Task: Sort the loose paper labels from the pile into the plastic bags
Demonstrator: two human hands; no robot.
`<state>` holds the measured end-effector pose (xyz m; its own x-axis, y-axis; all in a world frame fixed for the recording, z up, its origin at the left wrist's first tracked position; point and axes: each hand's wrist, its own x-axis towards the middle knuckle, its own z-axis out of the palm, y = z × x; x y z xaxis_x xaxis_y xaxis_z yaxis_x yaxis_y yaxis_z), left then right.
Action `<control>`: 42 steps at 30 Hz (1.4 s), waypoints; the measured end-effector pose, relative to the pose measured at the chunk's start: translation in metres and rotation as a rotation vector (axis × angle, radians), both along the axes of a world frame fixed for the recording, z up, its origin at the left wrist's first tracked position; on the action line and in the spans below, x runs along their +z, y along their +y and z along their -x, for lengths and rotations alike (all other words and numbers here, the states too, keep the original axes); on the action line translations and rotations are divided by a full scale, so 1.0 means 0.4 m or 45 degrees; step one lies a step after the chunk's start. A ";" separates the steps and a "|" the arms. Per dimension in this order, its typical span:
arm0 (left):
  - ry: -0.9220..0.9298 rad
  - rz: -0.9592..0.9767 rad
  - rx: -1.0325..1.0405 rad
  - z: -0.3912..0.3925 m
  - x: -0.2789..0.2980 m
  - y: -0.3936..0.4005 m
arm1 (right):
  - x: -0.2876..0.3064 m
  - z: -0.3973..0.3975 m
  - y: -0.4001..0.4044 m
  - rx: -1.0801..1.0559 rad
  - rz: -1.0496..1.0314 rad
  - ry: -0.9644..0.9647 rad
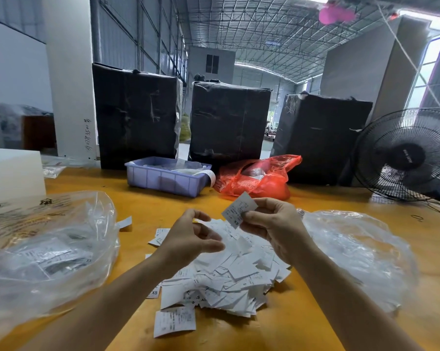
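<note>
A pile of loose white paper labels (229, 277) lies on the yellow table (148, 211) in front of me. My right hand (274, 226) pinches one label (239, 212) marked XS, held up above the pile. My left hand (191, 236) hovers over the pile's left side with fingers loosely curled and nothing in it. A clear plastic bag (44, 249) holding labels lies at the left. A second clear plastic bag (355, 252) lies at the right.
At the back of the table stand a purple plastic bin (163, 179) and a red plastic bag (259, 178). Three black-wrapped boxes (229, 122) stand behind them. A black fan (406, 155) is at the right, a white box (13, 171) at the left.
</note>
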<state>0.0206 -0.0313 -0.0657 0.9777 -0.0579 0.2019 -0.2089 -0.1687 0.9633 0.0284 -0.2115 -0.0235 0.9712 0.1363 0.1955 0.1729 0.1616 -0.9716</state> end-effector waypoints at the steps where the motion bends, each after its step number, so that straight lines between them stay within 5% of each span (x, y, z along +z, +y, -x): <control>1: 0.008 0.013 -0.011 0.001 0.000 -0.001 | 0.000 0.001 0.004 -0.015 -0.001 -0.023; 11: 0.073 0.210 -0.070 -0.001 0.003 -0.012 | -0.022 0.002 0.028 -0.054 0.083 -0.083; 42: 0.008 0.211 -0.044 -0.004 0.006 -0.013 | -0.034 0.007 0.039 -0.176 0.338 -0.249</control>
